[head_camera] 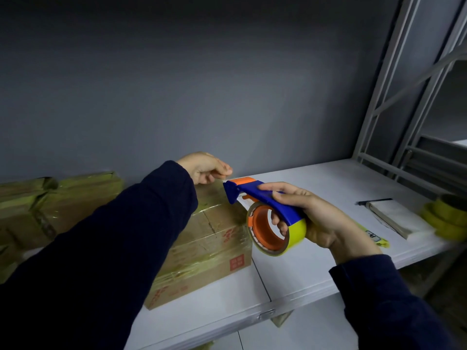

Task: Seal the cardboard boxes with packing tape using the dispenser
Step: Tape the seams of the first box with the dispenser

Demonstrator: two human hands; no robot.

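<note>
Dispenser: the blue plastic tape dispenser with an orange hub (262,198) is in the air over the white table (316,263), its nose at the far right corner of the box top.
Tape roll: the yellow roll of packing tape (297,234) sits on the orange hub, just right of the box.
My right hand (326,221): wrapped round the blue handle, thumb on top, fingers through the hub.
My left hand (204,170): fingers curled, pinching a thin clear strip of tape (225,175) just off the dispenser's nose, above the box's far edge; my dark sleeve lies across the box.
Box: the brown cardboard box with red print (209,238), glossy with tape, sits mid-table, one corner near the front edge.
Left end: more taped cardboard boxes (50,198) are stacked against the grey wall.
Right end: a white folded pad (401,219) with a black pen (374,201) beside its far end; yellow tape rolls (444,221) stacked at the right edge.
Behind: a grey metal rack frame (386,97) rises at the far right corner.
</note>
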